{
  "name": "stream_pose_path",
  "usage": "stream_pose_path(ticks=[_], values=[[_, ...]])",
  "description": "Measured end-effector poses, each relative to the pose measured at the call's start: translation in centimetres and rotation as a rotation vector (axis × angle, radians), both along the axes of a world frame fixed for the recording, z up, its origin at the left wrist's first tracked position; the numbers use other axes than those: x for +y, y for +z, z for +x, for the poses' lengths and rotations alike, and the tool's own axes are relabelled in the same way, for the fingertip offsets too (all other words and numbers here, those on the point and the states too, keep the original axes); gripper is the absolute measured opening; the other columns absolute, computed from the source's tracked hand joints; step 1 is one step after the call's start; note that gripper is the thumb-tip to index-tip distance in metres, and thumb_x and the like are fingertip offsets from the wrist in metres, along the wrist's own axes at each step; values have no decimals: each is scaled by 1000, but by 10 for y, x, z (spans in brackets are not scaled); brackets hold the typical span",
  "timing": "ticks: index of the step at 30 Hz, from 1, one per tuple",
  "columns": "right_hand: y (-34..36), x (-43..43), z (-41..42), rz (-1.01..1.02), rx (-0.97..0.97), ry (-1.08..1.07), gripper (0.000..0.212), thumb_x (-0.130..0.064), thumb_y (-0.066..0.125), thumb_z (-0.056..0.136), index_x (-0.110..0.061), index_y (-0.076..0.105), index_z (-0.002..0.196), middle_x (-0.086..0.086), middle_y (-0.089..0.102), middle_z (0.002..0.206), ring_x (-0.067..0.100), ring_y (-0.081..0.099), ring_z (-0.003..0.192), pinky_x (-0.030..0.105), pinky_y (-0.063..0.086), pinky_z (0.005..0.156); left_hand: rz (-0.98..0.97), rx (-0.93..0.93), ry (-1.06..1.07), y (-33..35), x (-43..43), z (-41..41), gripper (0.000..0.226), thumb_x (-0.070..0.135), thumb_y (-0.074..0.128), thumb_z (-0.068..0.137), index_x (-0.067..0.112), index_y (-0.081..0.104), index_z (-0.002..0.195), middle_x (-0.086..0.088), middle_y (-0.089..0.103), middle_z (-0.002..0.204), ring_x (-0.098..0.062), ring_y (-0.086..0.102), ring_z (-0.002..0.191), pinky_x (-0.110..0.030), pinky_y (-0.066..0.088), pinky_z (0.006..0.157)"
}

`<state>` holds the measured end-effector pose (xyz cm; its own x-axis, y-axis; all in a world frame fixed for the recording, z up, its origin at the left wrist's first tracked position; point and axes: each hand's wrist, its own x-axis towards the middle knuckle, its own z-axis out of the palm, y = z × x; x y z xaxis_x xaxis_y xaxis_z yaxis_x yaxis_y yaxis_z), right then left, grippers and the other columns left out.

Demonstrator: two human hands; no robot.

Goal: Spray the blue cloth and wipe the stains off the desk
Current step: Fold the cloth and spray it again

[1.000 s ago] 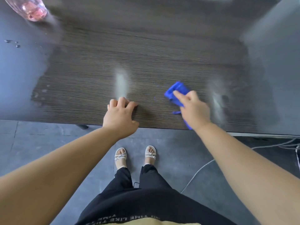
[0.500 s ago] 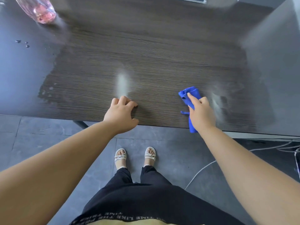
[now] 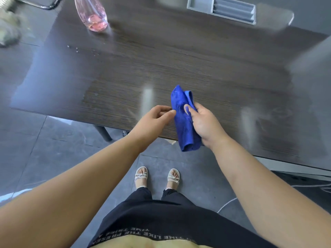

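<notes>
- The bottle [image 3: 93, 17] stands far back on the left of the desk [image 3: 125, 58], with small drops [image 3: 73, 48] near it.
- A pale streak [image 3: 147, 99] lies just left of the hands.
- The left hand [image 3: 154, 117] reaches for the cloth with bent fingers. One fingertip is at its side, but I cannot tell if it pinches.
- The cloth [image 3: 182, 120] is folded long and held up over the desk's near edge. Its low end hangs past that edge.
- The right hand [image 3: 204, 124] holds it, thumb on top.
- To do this well, use both hands to fold a clean, flat side out, then press it flat on a streak.
- A tray [image 3: 222, 8] sits at the back.
- A second streak [image 3: 249, 120] lies on the right, close to the near edge.
- There is wide bare wood between the hands and the bottle for long rubs. Stop before the near edge.
</notes>
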<state>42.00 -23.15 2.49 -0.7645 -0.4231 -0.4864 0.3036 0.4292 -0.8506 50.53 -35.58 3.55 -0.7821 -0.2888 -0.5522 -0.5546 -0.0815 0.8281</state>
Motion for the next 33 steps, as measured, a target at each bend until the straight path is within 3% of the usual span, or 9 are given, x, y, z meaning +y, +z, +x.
stream_pose_path(ticks=[5, 10, 15, 17, 19, 22, 25, 29, 33], values=[[18, -46, 6, -124, -27, 14, 16, -20, 47, 98, -25, 61, 94, 5, 68, 95, 19, 64, 88, 39, 49, 90, 117, 78, 76, 17, -28, 8, 38, 38, 66, 82, 24, 54, 116, 14, 66, 95, 1, 62, 92, -26, 45, 88], [23, -85, 11, -155, -67, 31, 17, -21, 46, 99, -23, 62, 95, 5, 69, 96, 21, 66, 92, 42, 50, 92, 169, 99, 168, 19, -55, 12, 46, 33, 78, 72, 23, 52, 110, 8, 71, 99, -10, 67, 96, -40, 50, 95], [23, -105, 6, -154, -75, -16, 19, -19, 45, 99, -20, 63, 94, 7, 70, 98, 23, 67, 94, 39, 52, 91, 201, 81, 306, 14, -78, 7, 51, 42, 74, 69, 18, 58, 111, 2, 70, 105, -14, 66, 98, -39, 49, 97], [22, -109, 1, -196, -110, -68, 21, -16, 43, 100, -18, 63, 94, 5, 69, 93, 20, 67, 87, 37, 53, 88, 204, 65, 324, 11, -87, 7, 37, 41, 68, 73, 20, 62, 103, -1, 70, 105, -17, 66, 99, -42, 49, 97], [20, -111, -4, -212, -157, -139, 20, -16, 43, 100, -15, 63, 97, 3, 69, 91, 16, 67, 82, 34, 54, 84, 220, 63, 350, 6, -94, 7, 18, 25, 61, 87, 19, 62, 103, -3, 69, 103, -19, 66, 96, -42, 49, 96], [15, -112, -12, -220, -353, -197, 34, -36, 48, 97, -11, 63, 115, 8, 69, 108, 19, 67, 94, 35, 51, 89, 222, 76, 355, 4, -107, 6, 21, 13, 53, 92, 14, 57, 113, -3, 69, 98, -19, 65, 90, -35, 52, 89], [16, -109, -15, -251, -511, -35, 65, -60, 55, 80, -16, 58, 127, 6, 65, 121, 20, 62, 111, 37, 46, 97, 214, 123, 316, 8, -115, 6, 11, 11, 54, 91, 18, 60, 98, 0, 68, 88, -18, 64, 82, -35, 51, 84], [19, -113, -15, -186, -424, 37, 46, -34, 68, 78, -12, 63, 119, 7, 70, 111, 19, 66, 102, 35, 52, 86, 253, 168, 262, 14, -124, 5, 11, 13, 54, 92, 21, 61, 92, 1, 69, 86, -13, 65, 76, -26, 53, 69], [22, -118, -22, -228, -353, -49, 23, -8, 61, 87, -9, 64, 110, 6, 72, 102, 20, 69, 92, 32, 58, 72, 229, 102, 396, 9, -142, 7, 14, 11, 50, 92, 19, 61, 98, 1, 66, 86, -13, 62, 74, -26, 49, 64]])
